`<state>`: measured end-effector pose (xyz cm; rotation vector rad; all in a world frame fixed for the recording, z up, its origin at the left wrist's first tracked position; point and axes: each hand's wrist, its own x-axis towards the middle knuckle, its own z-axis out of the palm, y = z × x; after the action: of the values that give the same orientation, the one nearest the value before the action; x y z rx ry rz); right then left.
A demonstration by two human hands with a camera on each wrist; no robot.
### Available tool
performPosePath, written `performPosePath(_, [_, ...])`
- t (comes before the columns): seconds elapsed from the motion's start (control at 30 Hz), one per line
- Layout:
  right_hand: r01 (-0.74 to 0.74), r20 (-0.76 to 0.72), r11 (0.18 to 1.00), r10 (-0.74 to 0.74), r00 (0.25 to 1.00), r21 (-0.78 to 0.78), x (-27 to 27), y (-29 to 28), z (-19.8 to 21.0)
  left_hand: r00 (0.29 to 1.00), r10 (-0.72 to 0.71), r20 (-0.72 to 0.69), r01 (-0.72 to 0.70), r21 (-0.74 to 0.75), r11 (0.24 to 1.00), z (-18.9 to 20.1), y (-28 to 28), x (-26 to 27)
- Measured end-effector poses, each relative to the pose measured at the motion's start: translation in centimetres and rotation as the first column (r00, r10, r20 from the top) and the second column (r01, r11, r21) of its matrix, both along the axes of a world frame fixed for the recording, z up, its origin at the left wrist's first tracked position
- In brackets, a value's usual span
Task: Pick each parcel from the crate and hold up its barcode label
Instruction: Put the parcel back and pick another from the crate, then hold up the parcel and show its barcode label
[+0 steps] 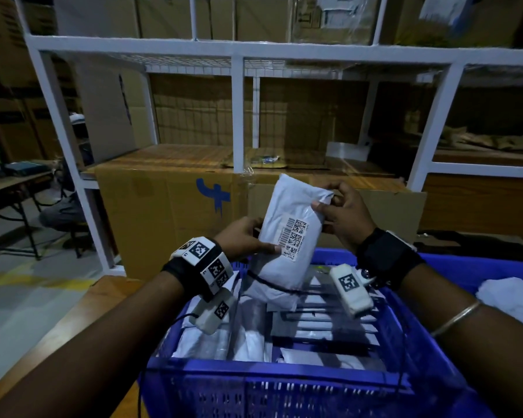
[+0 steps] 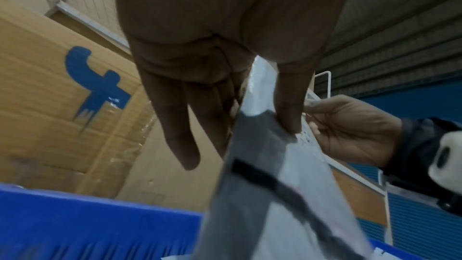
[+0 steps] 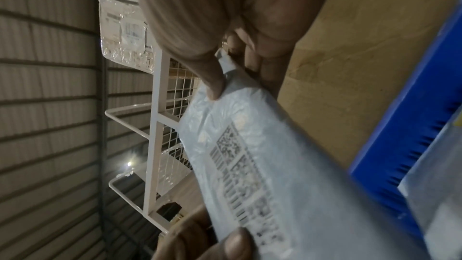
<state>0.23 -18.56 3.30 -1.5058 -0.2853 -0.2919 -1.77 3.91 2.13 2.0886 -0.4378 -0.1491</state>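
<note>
Holding: one pale grey parcel (image 1: 287, 236), up above the blue crate (image 1: 284, 378) and tilted, lifted clear of the pile
Hands: two, both on that same parcel
Left hand: left hand (image 1: 243, 236) pinches the parcel's left edge, thumb on the front right next to the label, other fingers behind it; in the left wrist view the fingers (image 2: 180, 135) hang long and fairly straight down the back side
Right hand: right hand (image 1: 343, 211) pinches the top right corner, thumb pressed on the front, fingers curled behind
Barcode label: one white barcode label (image 1: 295, 235) on the front, facing the head camera, one striped barcode plus three square codes as far as one can count; it's smeared in the right wrist view (image 3: 247, 183)
Parcels in crate: several, grey and dark ones stacked flat, honestly can't get an exact count since they overlap and the arms cover part of them
Crate: one, its near wall perforated, bottom cut off by the frame edge
Wrist gear: two black wrist straps with white marker blocks; a thin black cable crosses in front of the lower parcel
Background: one big cardboard box (image 1: 175, 206) with a blue logo, just behind the crate, under a white wire rack (image 1: 237, 116) holding more brown boxes, count unclear in the dark
Right edge: something white and crumpled (image 1: 511, 300) beside the crate, cut off, can't tell what it is
</note>
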Motion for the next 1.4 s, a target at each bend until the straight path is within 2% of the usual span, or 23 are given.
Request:
performPosePath(0.1, [-0.050, -0.029, 0.997, 0.049, 0.998, -0.066, -0.7, -0.7, -0.4, 0.998, 0.043, 0.039, -0.045, 0.050, 0.998, 0.0, 0.6, 0.2])
performPosePath(0.17, [-0.038, -0.036, 0.979, 0.032, 0.999, -0.199, -0.8, -1.3, -0.5, 0.995, 0.048, 0.090, -0.059, 0.128, 0.990, 0.4, 1.2, 0.4])
performPosePath(0.27, [0.029, 0.064, 0.860, 0.004, 0.998, -0.510, -0.5, -2.3, -0.7, 0.982, 0.028, 0.187, -0.089, 0.331, 0.940, 0.9, 1.7, 0.6])
performPosePath(0.37, [0.052, 0.114, 0.780, 0.024, 0.993, -0.623, -0.5, -2.7, -0.5, 0.978, -0.033, 0.207, -0.071, 0.472, 0.879, 1.1, 1.4, 0.5])
performPosePath(0.5, [0.084, 0.226, 0.671, 0.127, 0.966, -0.737, -0.7, -2.4, 0.3, 0.977, -0.143, 0.158, 0.034, 0.543, 0.839, 0.8, 0.5, 0.4])
performPosePath(0.67, [-0.050, 0.071, 0.469, 0.237, 0.969, -0.882, -0.5, -1.9, 0.8, 0.955, -0.243, 0.170, 0.112, 0.550, 0.828, 0.6, -0.8, 0.4])
performPosePath(0.73, [-0.087, 0.022, 0.415, 0.252, 0.968, -0.905, -0.5, -2.2, 0.7, 0.958, -0.244, 0.149, 0.135, 0.518, 0.845, 0.4, -0.5, 0.6])
performPosePath(0.9, [-0.177, -0.069, 0.451, 0.247, 0.967, -0.875, -0.3, -3.9, -0.2, 0.975, -0.196, 0.103, 0.132, 0.441, 0.888, -0.4, 1.4, 1.0])
performPosePath(1.03, [-0.217, -0.133, 0.436, 0.215, 0.968, -0.873, -0.2, -4.8, -1.1, 0.985, -0.157, 0.077, 0.117, 0.377, 0.919, -1.2, 2.2, 1.3])
performPosePath(1.1, [-0.215, -0.144, 0.402, 0.199, 0.969, -0.890, -0.1, -4.8, -1.3, 0.985, -0.151, 0.078, 0.114, 0.356, 0.928, -1.3, 1.9, 1.3])
performPosePath(1.27, [-0.191, -0.147, 0.237, 0.191, 0.970, -0.953, -0.2, -3.1, -1.4, 0.981, -0.186, 0.056, 0.159, 0.322, 0.933, -1.7, 0.8, 1.9])
performPosePath(1.4, [-0.244, -0.196, 0.187, 0.244, 0.950, -0.952, -0.8, -1.5, -1.7, 0.978, -0.207, 0.013, 0.194, 0.301, 0.934, -2.0, 0.1, 2.1])
